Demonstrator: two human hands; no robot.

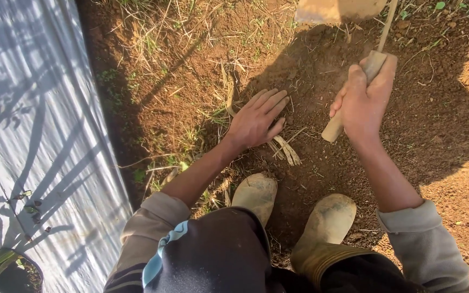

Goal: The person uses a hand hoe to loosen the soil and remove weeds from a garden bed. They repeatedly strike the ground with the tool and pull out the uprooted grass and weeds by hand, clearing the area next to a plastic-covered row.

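Dark trousers and two mud-caked boots [299, 217] fill the bottom of the view, toes pointing up the frame into reddish-brown soil [441, 125]. Just ahead of the left boot, the left hand [256, 120] lies palm-down on the ground, fingers [271, 103] spread slightly and flat, not closed on anything. Its fingertips point up and to the right. A small bundle of dry pale stalks [286, 149] lies on the soil touching the underside of that hand, running down and to the right from the thumb side.

To the right, well off the ground, the right hand [362, 106] is clamped around a pale wooden handle [354, 95]. The handle's long axis slants from lower left, where its butt end sticks out below the fist, up and to the right. A thinner stick [387, 24] continues upward from there toward a flat tan shape [340, 10] at the top edge, partly cut off by the frame; what it is cannot be told for sure.

Between the two hands is a bare patch of shaded soil. The left hand is the nearer to the stalks. Sparse grass and straw [191, 32] scatter toward the upper left, and a silver plastic sheet [39, 135] covers the ground along the left edge, hemming that side. Open soil stretches right.
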